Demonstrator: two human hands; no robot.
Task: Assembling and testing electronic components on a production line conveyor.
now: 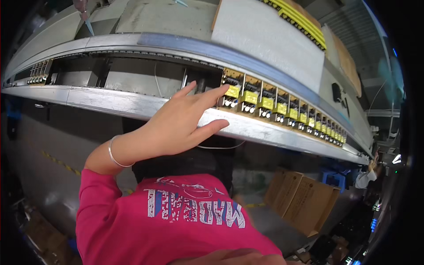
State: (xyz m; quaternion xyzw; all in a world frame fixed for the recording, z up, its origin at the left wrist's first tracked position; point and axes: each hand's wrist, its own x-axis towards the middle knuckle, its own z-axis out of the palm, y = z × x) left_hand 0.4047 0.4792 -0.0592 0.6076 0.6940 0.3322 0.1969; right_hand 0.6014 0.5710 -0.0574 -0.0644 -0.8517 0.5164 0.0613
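Observation:
My left hand point(183, 117) reaches palm down over the near metal rail point(145, 104), a thin bangle at its wrist. Its fingers are spread. The index fingertip is at the yellow block of the endmost circuit board point(230, 101), while the thumb stretches out over the rail. Nothing shows in the grasp. From that board a long row of like circuit boards point(280, 107), with yellow blocks and small round parts, runs off to the right between the two rails. My right hand does not show.
More boards point(39, 73) sit between the rails at far left. Past the far rail point(176, 43) lie a white sheet point(269, 35) and yellow strips point(302, 26). A tapered pale-blue tip point(89, 27) hangs at upper left. Cardboard boxes point(300, 198) stand below right; another person point(366, 176) is beyond.

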